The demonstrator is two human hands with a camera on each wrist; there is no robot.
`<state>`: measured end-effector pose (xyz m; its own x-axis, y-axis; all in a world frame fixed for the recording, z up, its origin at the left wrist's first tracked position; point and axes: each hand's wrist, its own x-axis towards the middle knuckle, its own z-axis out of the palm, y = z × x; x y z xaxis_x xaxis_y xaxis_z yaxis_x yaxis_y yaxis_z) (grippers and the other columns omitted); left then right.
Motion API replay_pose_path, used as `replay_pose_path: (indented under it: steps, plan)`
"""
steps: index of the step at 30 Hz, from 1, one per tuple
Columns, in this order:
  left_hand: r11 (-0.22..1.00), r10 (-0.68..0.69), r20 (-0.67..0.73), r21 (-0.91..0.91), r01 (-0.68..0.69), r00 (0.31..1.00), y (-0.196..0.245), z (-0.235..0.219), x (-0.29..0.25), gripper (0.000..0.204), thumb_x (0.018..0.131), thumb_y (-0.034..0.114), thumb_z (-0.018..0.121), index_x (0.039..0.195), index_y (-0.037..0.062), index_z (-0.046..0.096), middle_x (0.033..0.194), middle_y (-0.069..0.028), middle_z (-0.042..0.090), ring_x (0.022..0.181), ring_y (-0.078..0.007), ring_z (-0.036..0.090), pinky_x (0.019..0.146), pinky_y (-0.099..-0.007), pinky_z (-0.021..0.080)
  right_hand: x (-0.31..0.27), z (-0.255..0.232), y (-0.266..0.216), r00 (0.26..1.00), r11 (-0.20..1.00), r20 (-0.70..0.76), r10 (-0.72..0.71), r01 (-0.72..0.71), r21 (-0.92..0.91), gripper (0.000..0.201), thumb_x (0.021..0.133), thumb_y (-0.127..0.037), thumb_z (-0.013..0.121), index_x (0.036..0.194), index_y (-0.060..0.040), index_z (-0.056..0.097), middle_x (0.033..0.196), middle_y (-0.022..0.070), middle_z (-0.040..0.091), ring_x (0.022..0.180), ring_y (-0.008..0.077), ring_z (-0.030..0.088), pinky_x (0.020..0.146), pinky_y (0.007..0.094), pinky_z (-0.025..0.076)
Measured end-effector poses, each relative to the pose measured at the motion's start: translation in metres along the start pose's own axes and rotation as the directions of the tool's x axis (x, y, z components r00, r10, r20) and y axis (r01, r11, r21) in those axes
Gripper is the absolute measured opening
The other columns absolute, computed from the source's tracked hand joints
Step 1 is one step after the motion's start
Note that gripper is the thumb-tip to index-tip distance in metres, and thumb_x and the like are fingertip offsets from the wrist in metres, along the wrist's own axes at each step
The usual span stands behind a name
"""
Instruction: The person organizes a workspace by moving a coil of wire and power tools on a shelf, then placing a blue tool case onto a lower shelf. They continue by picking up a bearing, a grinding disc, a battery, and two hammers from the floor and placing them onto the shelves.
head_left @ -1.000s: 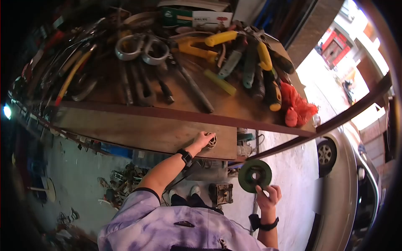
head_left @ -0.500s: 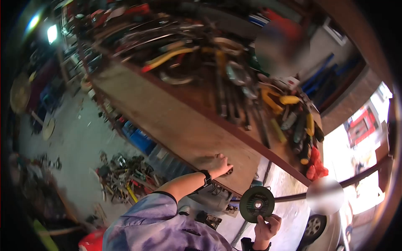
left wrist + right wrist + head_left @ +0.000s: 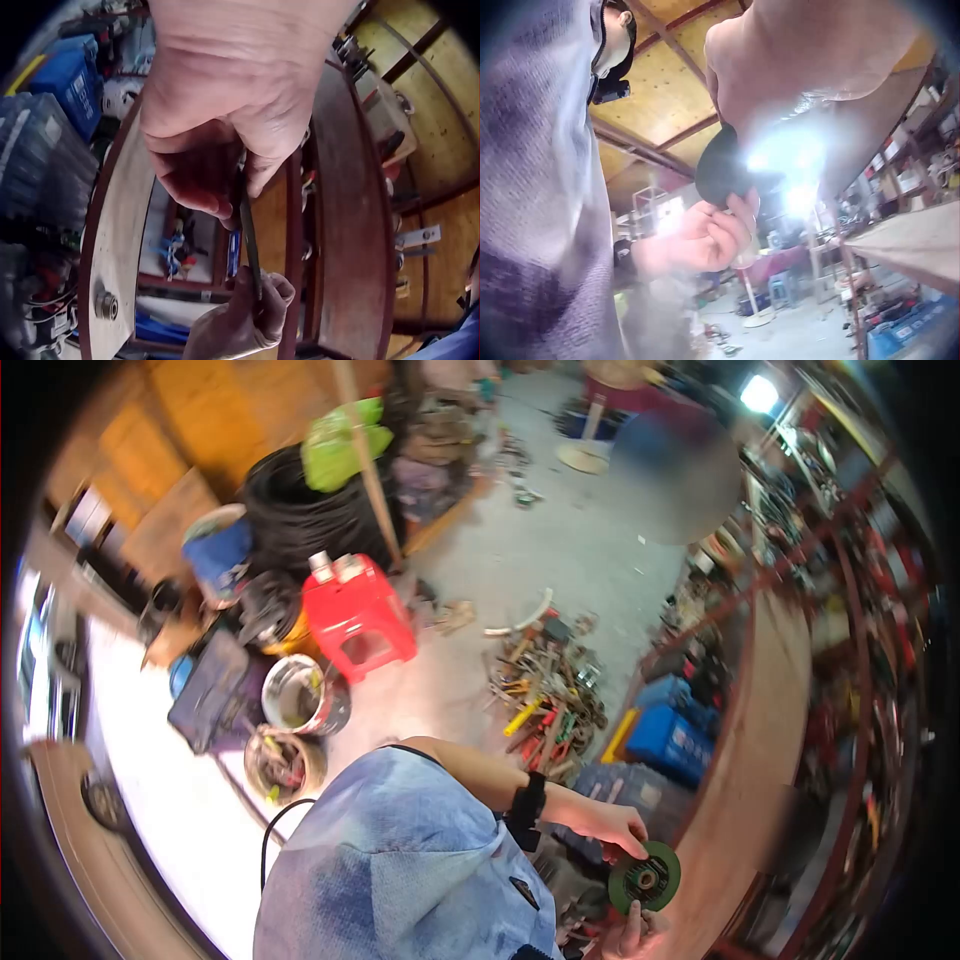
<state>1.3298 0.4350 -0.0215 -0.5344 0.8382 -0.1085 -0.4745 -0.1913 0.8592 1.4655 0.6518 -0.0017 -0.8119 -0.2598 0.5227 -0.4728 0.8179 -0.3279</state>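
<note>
A green disc with a central hole [image 3: 664, 863] is held between both hands over the edge of the board. My left hand [image 3: 607, 823] pinches its upper rim in the head view; my right hand [image 3: 635, 936] has its fingers on the opposite rim. Seen edge-on in the left wrist view, the disc [image 3: 250, 236] runs from the left hand [image 3: 225, 97] down to the right hand [image 3: 240, 322], whose thumb and fingers grip it. A small round metal part [image 3: 106, 305] lies on the board. Glare partly covers the disc [image 3: 717, 166] in the right wrist view.
The long wooden board [image 3: 770, 690] runs along the right side, beside a blue case [image 3: 668, 745]. A pile of tools [image 3: 550, 695] lies on the floor. Farther left are a red stool [image 3: 358, 605], a bucket [image 3: 300, 695] and a black hose coil [image 3: 300, 510].
The head view has swung toward the floor and its clutter. My left hand has left the small round part on the board and now pinches the disc, which only my right hand held before.
</note>
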Motion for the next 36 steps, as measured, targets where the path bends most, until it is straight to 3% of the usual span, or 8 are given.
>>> replay_pose_path:
  steps: [3,7,11,15,23,28,32,36]
  plan:
    - [0.991,0.118,-0.198,-0.041,-0.129,0.973,-0.003,-0.033,-0.065,0.031,0.079,0.028,0.058,0.089,-0.0017,0.059,0.070,-0.0037,0.058,0.058,-0.0093,0.055,0.050,-0.0220,0.045,0.074,0.042,-0.039,0.894,0.895,-0.059,-0.445,0.444,-0.038,0.026,0.060,0.010,0.063,0.083,-0.0023,0.061,0.082,0.0102,0.049,0.070,0.0254,0.048,0.056,0.0332,0.041]
    - [0.964,0.147,-0.526,-0.113,-0.240,0.837,-0.001,-0.061,-0.151,0.034,0.078,0.032,0.060,0.091,0.0006,0.058,0.071,-0.0018,0.058,0.060,-0.0076,0.056,0.050,-0.0210,0.046,0.108,0.085,-0.064,0.929,0.926,0.027,-0.370,0.367,0.086,0.025,0.069,0.011,0.057,0.092,-0.0007,0.059,0.098,0.0136,0.049,0.076,0.0257,0.051,0.062,0.0312,0.043]
    - [0.951,0.098,-0.803,-0.098,-0.293,0.588,-0.030,-0.111,-0.222,0.029,0.080,0.029,0.058,0.094,0.0045,0.056,0.069,-0.0011,0.057,0.054,-0.0066,0.055,0.047,-0.0190,0.044,0.135,0.098,-0.107,0.883,0.888,0.110,-0.456,0.443,0.124,0.023,0.072,0.010,0.056,0.092,-0.0001,0.058,0.098,0.0155,0.050,0.075,0.0257,0.053,0.058,0.0303,0.044]
    - [0.807,-0.044,-0.954,-0.209,-0.552,0.296,-0.077,-0.171,-0.284,0.030,0.081,0.025,0.057,0.101,0.0037,0.051,0.076,-0.0059,0.060,0.058,-0.0114,0.058,0.050,-0.0219,0.049,0.138,0.116,-0.141,0.888,0.938,0.303,-0.346,0.330,0.104,0.020,0.072,0.008,0.056,0.090,-0.0002,0.057,0.093,0.0158,0.052,0.069,0.0260,0.055,0.055,0.0301,0.044]
    - [0.716,-0.154,-0.988,-0.107,-0.690,-0.006,-0.130,-0.225,-0.389,0.024,0.084,0.021,0.052,0.102,0.0058,0.049,0.083,-0.0074,0.058,0.068,-0.0163,0.059,0.062,-0.0264,0.051,0.160,0.158,-0.175,0.842,0.913,0.356,-0.405,0.392,0.113,0.015,0.071,0.002,0.059,0.085,-0.0021,0.059,0.086,0.0132,0.054,0.071,0.0284,0.056,0.057,0.0340,0.046]
    - [0.729,-0.224,-0.904,0.093,-0.678,-0.364,-0.164,-0.232,-0.431,0.029,0.082,0.010,0.050,0.109,0.0020,0.044,0.082,-0.0109,0.058,0.062,-0.0181,0.060,0.053,-0.0263,0.051,0.197,0.195,-0.190,0.744,0.873,0.457,-0.487,0.424,0.240,0.012,0.072,0.000,0.058,0.085,-0.0008,0.059,0.085,0.0121,0.054,0.074,0.0278,0.056,0.061,0.0330,0.047]
    - [0.732,-0.294,-0.829,0.125,-0.670,-0.476,-0.190,-0.252,-0.467,0.030,0.081,0.006,0.049,0.110,0.0011,0.043,0.079,-0.0118,0.058,0.061,-0.0177,0.060,0.051,-0.0262,0.051,0.219,0.229,-0.207,0.648,0.822,0.511,-0.565,0.495,0.282,0.012,0.074,-0.005,0.058,0.085,-0.0006,0.059,0.084,0.0117,0.054,0.075,0.0273,0.055,0.059,0.0349,0.046]
    - [0.706,-0.357,-0.796,0.113,-0.699,-0.489,-0.221,-0.304,-0.509,0.028,0.081,0.005,0.049,0.108,0.0004,0.045,0.078,-0.0115,0.058,0.061,-0.0177,0.060,0.050,-0.0262,0.050,0.241,0.251,-0.235,0.578,0.832,0.614,-0.538,0.482,0.276,0.011,0.072,-0.005,0.058,0.083,-0.0015,0.059,0.082,0.0111,0.054,0.074,0.0274,0.055,0.059,0.0352,0.046]
